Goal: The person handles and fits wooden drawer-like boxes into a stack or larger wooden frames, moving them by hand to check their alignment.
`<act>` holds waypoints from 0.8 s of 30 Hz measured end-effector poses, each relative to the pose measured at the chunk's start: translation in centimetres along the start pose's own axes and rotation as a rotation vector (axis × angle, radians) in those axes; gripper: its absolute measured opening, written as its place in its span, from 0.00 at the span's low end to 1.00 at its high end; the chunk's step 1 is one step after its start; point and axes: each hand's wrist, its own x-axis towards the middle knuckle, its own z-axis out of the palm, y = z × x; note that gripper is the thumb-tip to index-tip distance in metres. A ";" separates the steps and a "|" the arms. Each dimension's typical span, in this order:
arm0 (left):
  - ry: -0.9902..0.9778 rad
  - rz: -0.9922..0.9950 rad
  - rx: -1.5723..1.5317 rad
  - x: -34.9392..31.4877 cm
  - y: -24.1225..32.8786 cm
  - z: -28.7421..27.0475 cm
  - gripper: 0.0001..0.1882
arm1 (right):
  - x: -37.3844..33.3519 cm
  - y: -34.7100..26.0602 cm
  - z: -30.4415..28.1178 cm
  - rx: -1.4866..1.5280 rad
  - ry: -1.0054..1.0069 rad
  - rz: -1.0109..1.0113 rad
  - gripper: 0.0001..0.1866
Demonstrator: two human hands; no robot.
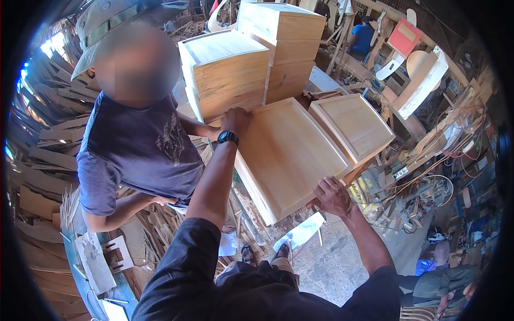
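Observation:
A pale wooden box [292,155] with a recessed, framed panel on top lies tilted in front of me. My left hand [237,121], with a black watch at the wrist, is curled over its far left corner. At its near right edge, my right hand [333,196] is closed round the rim, the thumb below and the fingers above. What supports the box from beneath is mostly hidden. Close beyond its right side stands a similar framed box [353,125].
Stacked wooden boxes [230,72] and a taller stack [284,48] stand behind. A co-worker in a dark shirt [142,142] stands close on my left. Cables [436,184] and tools clutter the right. Wood scraps [48,160] pile up at far left; another person [364,37] is at the back.

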 end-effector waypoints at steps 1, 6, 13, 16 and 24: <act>-0.005 0.004 0.012 0.3 0.0 0.0 0.26 | 0.2 0.0 0.0 0.003 -0.002 -0.001 0.21; -0.019 0.024 0.050 0.6 -0.1 0.3 0.27 | -0.1 -1.4 -0.8 -0.087 -0.035 0.085 0.23; -0.068 0.012 0.020 0.3 -0.3 0.2 0.29 | -1.1 -1.1 0.2 -0.089 -0.040 0.075 0.22; -0.100 0.020 0.052 0.6 -0.6 -0.2 0.32 | -0.7 -1.0 0.1 -0.081 -0.028 0.053 0.22; -0.135 0.039 0.181 1.7 -1.6 -0.2 0.35 | 0.0 -1.3 -0.2 -0.127 -0.005 0.003 0.25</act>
